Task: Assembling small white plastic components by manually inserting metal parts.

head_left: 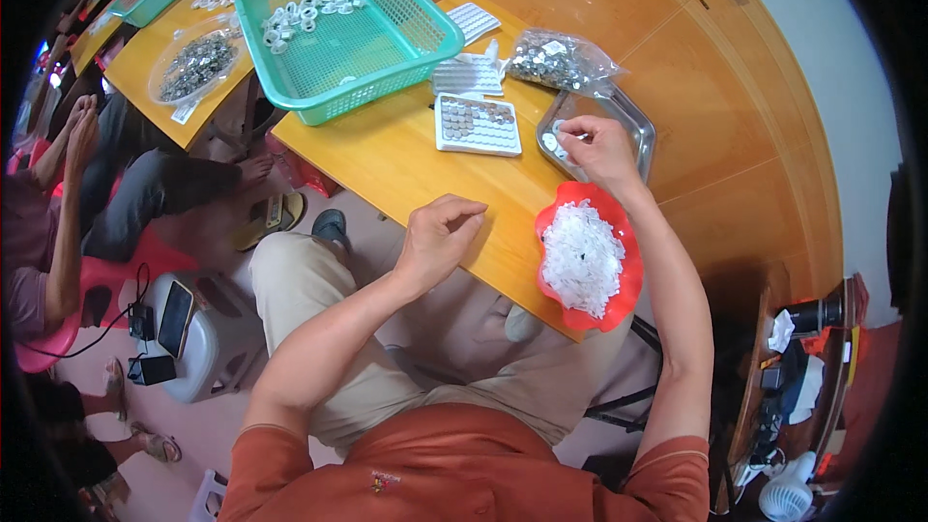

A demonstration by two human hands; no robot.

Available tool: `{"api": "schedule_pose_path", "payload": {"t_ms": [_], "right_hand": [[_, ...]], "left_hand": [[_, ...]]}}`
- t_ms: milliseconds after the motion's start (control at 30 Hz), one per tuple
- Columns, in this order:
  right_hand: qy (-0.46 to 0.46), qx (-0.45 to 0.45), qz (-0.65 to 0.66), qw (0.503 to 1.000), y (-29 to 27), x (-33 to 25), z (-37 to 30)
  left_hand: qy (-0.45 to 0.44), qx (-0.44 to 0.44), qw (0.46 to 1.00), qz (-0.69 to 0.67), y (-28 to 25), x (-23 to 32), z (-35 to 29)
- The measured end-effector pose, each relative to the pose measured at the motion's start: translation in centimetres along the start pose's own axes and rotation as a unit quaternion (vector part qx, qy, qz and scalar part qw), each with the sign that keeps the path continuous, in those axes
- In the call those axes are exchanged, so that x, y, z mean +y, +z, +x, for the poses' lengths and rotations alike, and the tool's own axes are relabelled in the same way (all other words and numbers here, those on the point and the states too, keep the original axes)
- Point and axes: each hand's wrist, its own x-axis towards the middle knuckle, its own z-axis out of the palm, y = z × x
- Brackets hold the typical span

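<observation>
Rust-red shirt (464, 474) closest, pale trousers (304, 280) beyond it! Left hand (441, 240) hangs at the tabletop (387, 174) edge, thumb and fingers drawn together; whether they grip anything, I can't tell. Red scalloped dish (629, 280) next, heaped with white flakes (585, 256). Right hand (601, 150) now, fingers bunched over small white discs (551, 142) in the metal tray (633, 124), hold unclear. Farther off, a green basket (319, 116) with white rings (307, 14).

Small workshop: worktable (372, 159) with metal tray (630, 116), basket (353, 53), bagged parts (559, 60)
</observation>
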Motion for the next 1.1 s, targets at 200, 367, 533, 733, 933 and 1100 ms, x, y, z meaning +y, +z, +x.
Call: {"api": "schedule_pose_path", "payload": {"t_ms": [200,367,533,733,933,1100], "right_hand": [[-0.008,-0.050,-0.022,0.998,3.5,-3.2,1.5],[-0.061,-0.053,-0.026,0.996,4.5,-3.2,2.0],[-0.038,-0.073,0.015,0.996,5.1,-4.4,2.4],[-0.049,-0.085,0.026,0.995,6.0,-6.1,2.3],[-0.093,-0.084,0.039,0.991,6.9,-10.6,2.9],[-0.160,-0.085,0.013,0.983,9.4,-15.0,7.4]], "left_hand": [[0.015,0.034,0.999,0.006,-1.2,-0.4,0.2],[0.023,0.051,0.998,-0.007,-1.9,-0.1,0.7],[0.011,0.068,0.997,-0.019,-2.9,0.3,1.1],[0.016,0.071,0.997,-0.029,-3.1,0.4,1.3],[0.004,0.071,0.997,-0.023,-3.1,0.4,1.5],[0.015,0.088,0.996,-0.033,-3.4,0.3,2.1]]}}
